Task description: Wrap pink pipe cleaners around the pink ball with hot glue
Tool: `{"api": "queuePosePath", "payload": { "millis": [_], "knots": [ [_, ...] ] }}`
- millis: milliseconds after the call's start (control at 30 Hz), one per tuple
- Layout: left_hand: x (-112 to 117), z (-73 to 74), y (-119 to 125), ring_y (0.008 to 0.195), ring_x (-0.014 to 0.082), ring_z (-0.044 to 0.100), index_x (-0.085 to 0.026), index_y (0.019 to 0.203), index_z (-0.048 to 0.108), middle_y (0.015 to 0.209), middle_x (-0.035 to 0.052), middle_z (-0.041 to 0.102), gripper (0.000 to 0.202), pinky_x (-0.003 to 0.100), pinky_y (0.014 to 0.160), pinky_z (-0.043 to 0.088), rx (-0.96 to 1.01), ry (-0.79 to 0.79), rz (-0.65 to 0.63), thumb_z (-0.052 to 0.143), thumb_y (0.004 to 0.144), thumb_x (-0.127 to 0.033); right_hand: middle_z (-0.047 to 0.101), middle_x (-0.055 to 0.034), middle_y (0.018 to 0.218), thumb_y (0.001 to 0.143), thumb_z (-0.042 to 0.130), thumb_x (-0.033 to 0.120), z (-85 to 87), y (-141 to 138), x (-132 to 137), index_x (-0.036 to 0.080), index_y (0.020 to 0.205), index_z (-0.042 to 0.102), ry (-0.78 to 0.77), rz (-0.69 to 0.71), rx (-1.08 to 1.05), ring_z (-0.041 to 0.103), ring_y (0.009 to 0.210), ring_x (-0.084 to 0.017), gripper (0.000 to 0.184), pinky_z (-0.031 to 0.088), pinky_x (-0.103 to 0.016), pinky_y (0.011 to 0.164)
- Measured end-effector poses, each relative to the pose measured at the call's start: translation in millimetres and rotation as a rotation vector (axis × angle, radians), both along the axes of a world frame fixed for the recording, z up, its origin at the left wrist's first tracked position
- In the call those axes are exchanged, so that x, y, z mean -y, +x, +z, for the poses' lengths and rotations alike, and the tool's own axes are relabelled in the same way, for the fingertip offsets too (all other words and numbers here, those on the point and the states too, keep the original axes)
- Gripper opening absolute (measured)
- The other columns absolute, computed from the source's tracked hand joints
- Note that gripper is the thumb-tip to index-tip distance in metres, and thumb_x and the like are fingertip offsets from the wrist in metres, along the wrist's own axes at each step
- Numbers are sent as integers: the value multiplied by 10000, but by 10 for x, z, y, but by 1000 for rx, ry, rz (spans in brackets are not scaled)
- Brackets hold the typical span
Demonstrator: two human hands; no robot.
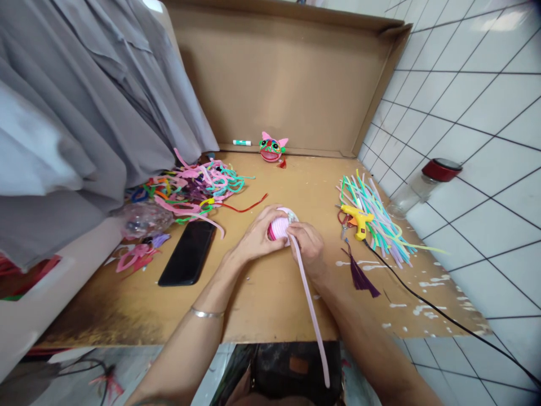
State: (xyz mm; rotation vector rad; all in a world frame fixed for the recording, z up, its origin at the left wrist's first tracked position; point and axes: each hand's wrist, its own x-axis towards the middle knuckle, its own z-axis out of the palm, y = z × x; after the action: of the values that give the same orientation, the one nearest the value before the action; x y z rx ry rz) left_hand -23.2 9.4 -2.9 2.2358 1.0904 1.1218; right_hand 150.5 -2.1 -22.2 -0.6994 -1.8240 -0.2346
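Observation:
My left hand (261, 234) curls round a small ball (279, 227) wound with pale lilac pipe cleaner, with a magenta band on its left side and a greyish patch at its upper right. At the ball's right side, the fingers of my right hand (307, 243) pinch a lilac pipe cleaner (310, 304). Its loose tail hangs down past the table's front edge. Part of the ball is hidden behind my fingers.
A yellow glue gun (358, 220) lies on a bundle of pipe cleaners (380, 225), its cord running right. Purple tassel (362, 277), phone (186, 252), tangled pipe cleaners (203, 183), finished pink-eared head (271, 148), glue stick (242, 142) and glass jar (418, 192) surround the work spot.

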Motion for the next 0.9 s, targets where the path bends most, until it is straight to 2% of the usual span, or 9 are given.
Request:
{"api": "queuePosePath", "payload": {
  "millis": [267, 667, 900],
  "knots": [
    [25, 43, -13, 1343, 320, 469, -186, 1220, 571, 1405, 147, 522, 502, 490, 1145, 356, -111, 48, 47, 673, 756, -350, 721, -89, 885, 942, 521, 137, 2, 19, -8, 195, 917, 642, -37, 25, -6, 694, 852, -180, 136, 595, -334, 772],
    [43, 82, -33, 1349, 313, 476, -176, 1212, 551, 1402, 172, 519, 486, 475, 1125, 395, -134, 53, 4, 682, 802, -401, 720, -86, 874, 926, 523, 93, 43, 19, 1, 189, 924, 636, -15, 45, -18, 691, 830, -175, 149, 598, -319, 753],
    [26, 29, 0, 1327, 334, 492, -199, 1215, 544, 1391, 174, 523, 627, 507, 1104, 419, -168, 81, 50, 747, 731, -542, 717, -93, 881, 931, 521, 99, 21, 29, -2, 185, 921, 645, -36, 55, -25, 687, 829, -180, 151, 595, -323, 741]
  ]
}}
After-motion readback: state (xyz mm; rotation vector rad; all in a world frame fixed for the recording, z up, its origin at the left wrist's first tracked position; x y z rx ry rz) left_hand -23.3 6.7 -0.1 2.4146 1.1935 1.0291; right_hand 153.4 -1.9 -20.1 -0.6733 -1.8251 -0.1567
